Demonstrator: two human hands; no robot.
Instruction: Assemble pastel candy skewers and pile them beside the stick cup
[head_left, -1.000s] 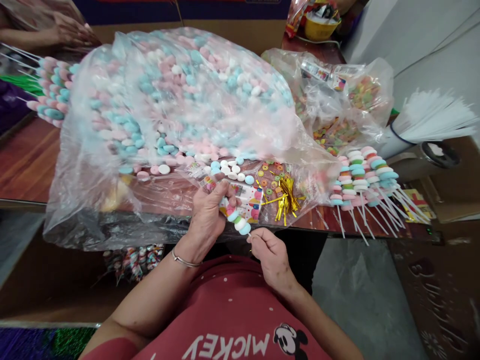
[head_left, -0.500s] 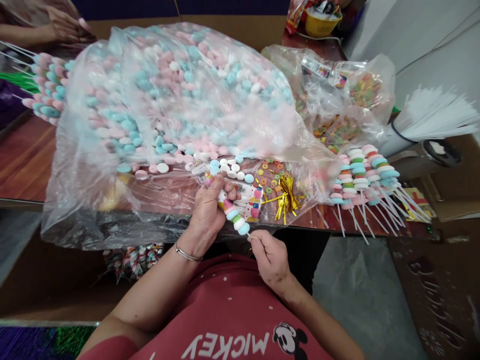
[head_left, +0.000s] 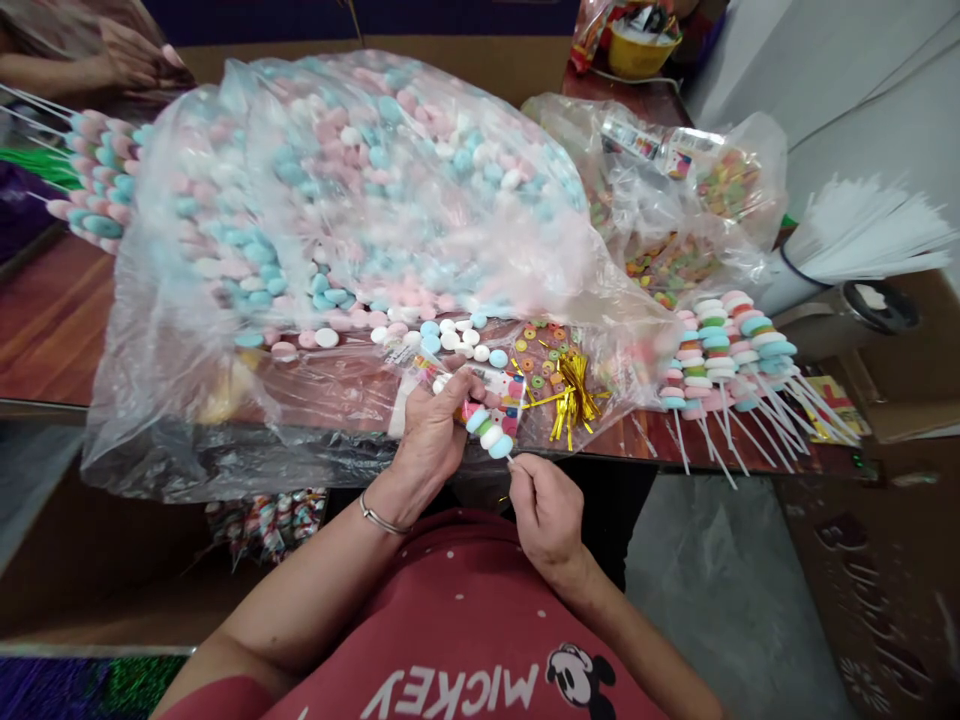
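Observation:
A candy skewer [head_left: 491,437] of blue, white and green discs slants between my hands in front of the table edge. My left hand [head_left: 435,430] is closed round its upper part, where a clear printed wrapper [head_left: 421,366] shows above my fingers. How far the wrapper covers the candies is hidden by the fingers. At the lower end my right hand [head_left: 547,505] pinches the white stick [head_left: 511,460]. Just beyond lie printed wrappers [head_left: 504,385], loose white and blue candies [head_left: 461,338], and a bundle of gold twist ties [head_left: 574,395].
A big clear bag of pastel candies [head_left: 360,200] fills the table's middle. Finished-looking skewers [head_left: 720,350] lie at right near a holder of white sticks [head_left: 862,240]. A box [head_left: 97,600] with wrapped sweets stands below left. Another person's hands [head_left: 135,60] work at upper left.
Both hands and the candy skewer have shifted slightly right, with the skewer a little higher. The grip of each hand stays much the same.

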